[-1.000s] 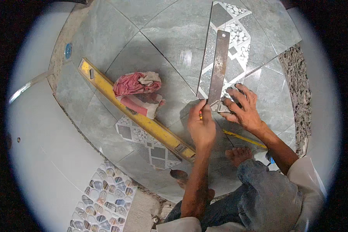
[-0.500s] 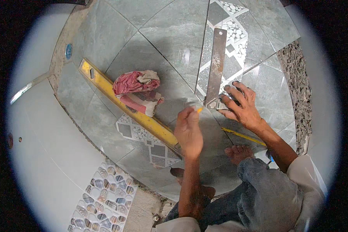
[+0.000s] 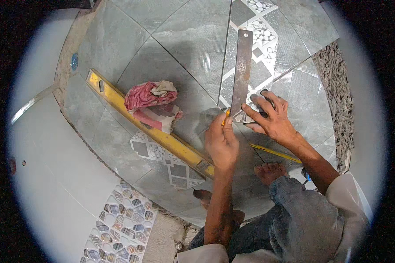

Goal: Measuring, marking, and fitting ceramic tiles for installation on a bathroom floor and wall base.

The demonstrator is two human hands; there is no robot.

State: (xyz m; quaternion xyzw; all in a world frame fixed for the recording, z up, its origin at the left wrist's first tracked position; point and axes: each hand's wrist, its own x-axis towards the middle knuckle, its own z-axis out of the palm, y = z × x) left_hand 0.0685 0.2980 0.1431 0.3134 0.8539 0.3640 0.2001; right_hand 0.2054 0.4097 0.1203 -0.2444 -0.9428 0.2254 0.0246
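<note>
A metal try square (image 3: 242,70), its blade dark and rust-marked, lies on a patterned grey and white tile (image 3: 261,72). My right hand (image 3: 275,122) holds its near end, the fingers bent and spread over it. In my left hand (image 3: 224,149) a short yellow pencil (image 3: 226,116) is pinched between thumb and fingers. Its tip is at the left edge of the blade, near the lower end. The square's short arm is partly hidden by my right fingers.
A yellow spirit level (image 3: 156,133) lies slantwise at left, with a crumpled pink and white cloth (image 3: 151,96) against it. Near my right forearm a yellow tape measure blade (image 3: 274,153) crosses the tiles. Rough bare mortar (image 3: 333,87) edges the floor at right. My foot (image 3: 270,172) rests close by.
My left hand has moved slightly right and brought the pencil up to the blade. My right index finger has shifted onto the blade's lower end. The view has shifted slightly.
</note>
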